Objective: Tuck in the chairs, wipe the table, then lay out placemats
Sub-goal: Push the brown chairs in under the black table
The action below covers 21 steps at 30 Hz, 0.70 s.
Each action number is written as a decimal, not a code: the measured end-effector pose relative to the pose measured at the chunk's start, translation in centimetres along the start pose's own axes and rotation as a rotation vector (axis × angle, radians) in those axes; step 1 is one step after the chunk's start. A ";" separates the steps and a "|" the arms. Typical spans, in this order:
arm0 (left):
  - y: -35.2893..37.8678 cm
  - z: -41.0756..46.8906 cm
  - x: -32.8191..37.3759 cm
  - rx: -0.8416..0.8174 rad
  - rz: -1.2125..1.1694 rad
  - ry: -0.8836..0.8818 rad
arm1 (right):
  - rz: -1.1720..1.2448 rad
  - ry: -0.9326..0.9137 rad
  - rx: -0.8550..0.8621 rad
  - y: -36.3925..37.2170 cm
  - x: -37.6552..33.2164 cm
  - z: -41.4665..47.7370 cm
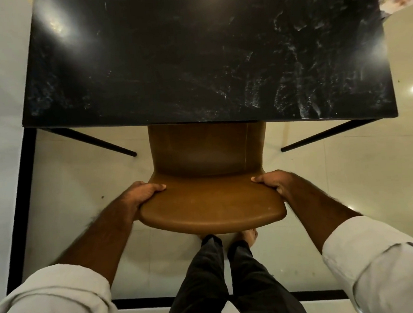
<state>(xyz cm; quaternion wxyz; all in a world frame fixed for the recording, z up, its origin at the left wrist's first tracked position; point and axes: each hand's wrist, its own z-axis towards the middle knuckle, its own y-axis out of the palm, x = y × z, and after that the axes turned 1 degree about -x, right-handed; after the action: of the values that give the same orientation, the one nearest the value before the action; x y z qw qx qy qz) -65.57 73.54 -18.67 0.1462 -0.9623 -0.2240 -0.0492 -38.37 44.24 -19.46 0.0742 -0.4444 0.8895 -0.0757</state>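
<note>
Tan chair (207,153), frame centre: L grip (139,193) & R grip (274,182) clasp its backrest (211,205). Tuck-in step; next prob. push fwd under surface (192,58).

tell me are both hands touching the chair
Touching. The head view shows the left hand and right hand each gripping one end of the chair backrest, thumbs on top.

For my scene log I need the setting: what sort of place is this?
Probably a dining area: a black marble-look table on thin dark legs, a brown padded chair with its seat partly under it, and a glossy pale tiled floor.
</note>
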 end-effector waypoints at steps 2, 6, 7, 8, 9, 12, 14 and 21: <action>-0.1 -0.2 0.1 -0.017 0.000 -0.004 | 0.012 -0.007 -0.002 0.1 0.0 -0.4; 0.4 -1.4 0.9 0.042 0.151 0.070 | 0.024 -0.093 0.014 -0.1 0.8 -1.4; 0.5 -1.6 1.2 0.087 0.268 0.126 | 0.017 -0.125 0.016 -0.1 1.1 -1.7; 0.6 -1.9 1.7 0.129 0.402 0.189 | 0.022 -0.153 0.021 -0.3 1.6 -2.1; 0.9 -2.4 2.1 0.155 0.530 0.250 | 0.024 -0.177 0.018 -0.3 2.2 -2.8; 3.2 -4.6 3.8 0.132 0.760 0.377 | 0.016 -0.269 -0.035 -0.7 3.9 -5.8; 6.0 -6.7 4.6 0.072 0.870 0.445 | -0.015 -0.342 -0.040 -1.4 5.7 -7.6; 18.1 -15.7 6.4 0.003 1.246 0.830 | -0.282 -0.521 0.259 -8.1 14.6 -13.7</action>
<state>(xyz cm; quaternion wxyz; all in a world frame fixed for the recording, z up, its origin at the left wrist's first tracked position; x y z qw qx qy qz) -52.20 55.95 -7.39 0.2211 -0.8131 0.4361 -0.3161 -43.49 28.65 -5.41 0.3443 -0.5547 0.7531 -0.0815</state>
